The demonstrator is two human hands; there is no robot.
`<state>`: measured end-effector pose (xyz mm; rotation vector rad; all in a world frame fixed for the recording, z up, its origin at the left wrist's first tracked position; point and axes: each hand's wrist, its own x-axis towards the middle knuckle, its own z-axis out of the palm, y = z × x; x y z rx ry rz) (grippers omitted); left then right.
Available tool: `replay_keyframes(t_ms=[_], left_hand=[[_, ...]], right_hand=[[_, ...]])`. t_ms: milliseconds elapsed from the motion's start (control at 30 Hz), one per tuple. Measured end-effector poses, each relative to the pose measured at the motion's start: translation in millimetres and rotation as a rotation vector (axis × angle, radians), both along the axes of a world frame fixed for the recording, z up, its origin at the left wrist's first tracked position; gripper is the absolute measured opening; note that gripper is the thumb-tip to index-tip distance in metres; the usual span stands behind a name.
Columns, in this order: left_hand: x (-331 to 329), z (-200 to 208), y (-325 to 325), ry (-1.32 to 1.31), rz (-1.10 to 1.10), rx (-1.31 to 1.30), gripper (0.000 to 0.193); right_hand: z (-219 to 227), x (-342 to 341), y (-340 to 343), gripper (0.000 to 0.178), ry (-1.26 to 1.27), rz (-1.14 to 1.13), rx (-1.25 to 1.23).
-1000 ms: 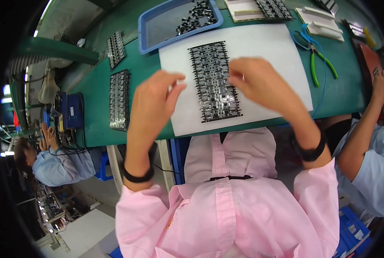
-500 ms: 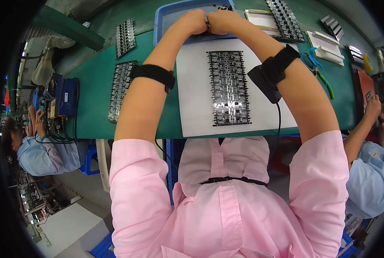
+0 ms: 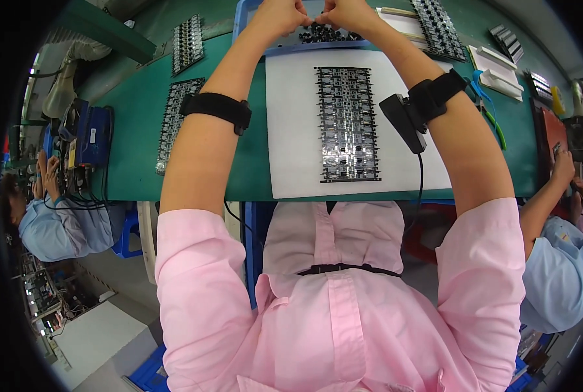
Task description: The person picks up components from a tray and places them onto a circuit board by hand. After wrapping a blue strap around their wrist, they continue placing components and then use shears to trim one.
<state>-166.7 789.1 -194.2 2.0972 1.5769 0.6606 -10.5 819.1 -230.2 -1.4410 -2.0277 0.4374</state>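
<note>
A long green bench (image 3: 141,150) runs across the room, and everything else sits around it. At its left end stands a blue box (image 3: 92,134) with dark cables hanging off the edge. Below the bench on that side is a blue stool (image 3: 127,230), over a pale grey floor (image 3: 82,340). A blue crate (image 3: 149,374) rests on the floor further down. Workers in light blue sit at both ends of the bench. Light is even and bright.
</note>
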Motion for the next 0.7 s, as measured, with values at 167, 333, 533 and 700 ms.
replay_keyframes(t_ms=[167,333,533,700], left_hand=[[-6,7,-26,-0.016,-0.089,0.385,0.014],[-5,35,-84,-0.098,-0.092,0.046,0.016],[-3,5,-187,-0.355,-0.234,-0.112,0.017],[18,-20,-227,-0.527,-0.112,-0.311,0.015]], right_hand=[[26,-4,-31,0.014,0.145,-0.029,-0.011],[87,19,-114,0.015,0.44,0.142,-0.351],[58,46,-226,0.012,0.575,0.285,-0.445],[6,59,-270,0.008,0.832,0.149,-0.554]])
